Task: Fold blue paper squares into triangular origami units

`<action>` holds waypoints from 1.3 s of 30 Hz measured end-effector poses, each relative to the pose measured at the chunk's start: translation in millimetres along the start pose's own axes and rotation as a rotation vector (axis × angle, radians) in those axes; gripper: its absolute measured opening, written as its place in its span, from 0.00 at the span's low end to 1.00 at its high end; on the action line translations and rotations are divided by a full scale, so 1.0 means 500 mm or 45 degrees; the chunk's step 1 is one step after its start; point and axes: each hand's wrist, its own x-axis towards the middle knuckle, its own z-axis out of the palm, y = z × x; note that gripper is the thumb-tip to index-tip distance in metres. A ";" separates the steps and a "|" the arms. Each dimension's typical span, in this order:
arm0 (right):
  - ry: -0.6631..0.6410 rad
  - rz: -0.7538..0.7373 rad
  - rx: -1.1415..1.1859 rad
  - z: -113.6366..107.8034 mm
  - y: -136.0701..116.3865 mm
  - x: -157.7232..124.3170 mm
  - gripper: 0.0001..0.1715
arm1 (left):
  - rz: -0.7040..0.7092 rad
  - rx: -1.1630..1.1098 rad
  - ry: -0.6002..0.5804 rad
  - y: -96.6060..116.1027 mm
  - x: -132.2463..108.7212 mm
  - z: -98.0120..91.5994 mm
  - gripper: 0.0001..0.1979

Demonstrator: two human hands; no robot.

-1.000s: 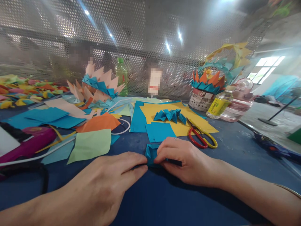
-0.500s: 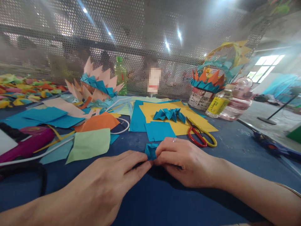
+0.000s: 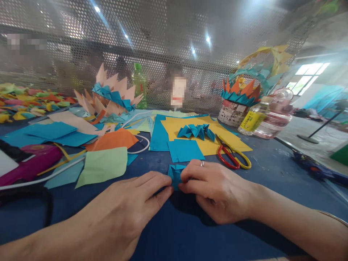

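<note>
Between my fingertips is a small blue folded paper point(image 3: 174, 175), partly covered by them. My left hand point(image 3: 136, 203) pinches its left edge. My right hand point(image 3: 217, 192), with a ring on one finger, grips its right side. Just beyond lie blue paper squares point(image 3: 186, 150). Behind these, several folded blue paper points point(image 3: 195, 132) rest on yellow sheets point(image 3: 174, 126). Scissors point(image 3: 231, 154) with red and yellow handles lie to the right of the squares.
Left are a purple glue gun point(image 3: 35, 161) with a white cord, a pale green sheet point(image 3: 102, 166) and an orange sheet point(image 3: 114, 139). A pink-and-blue paper crown point(image 3: 111, 92) and a green bottle point(image 3: 139, 87) stand behind. A yellow-labelled bottle point(image 3: 251, 121) and a decorated tin point(image 3: 231, 112) stand right.
My fingertips have parted slightly around the folded blue paper, so more of its front shows. My right hand's lower fingers have shifted down a little. The other things stay in place.
</note>
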 end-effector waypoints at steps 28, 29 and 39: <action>0.173 0.476 0.217 0.006 0.040 0.000 0.16 | -0.092 -0.143 0.043 -0.012 0.001 -0.007 0.27; 0.150 0.489 0.231 0.006 0.039 -0.001 0.16 | -0.101 -0.133 0.053 -0.013 0.001 -0.009 0.27; 0.070 0.529 0.302 0.006 0.031 0.003 0.10 | -0.293 -0.152 -0.011 -0.019 0.012 -0.012 0.14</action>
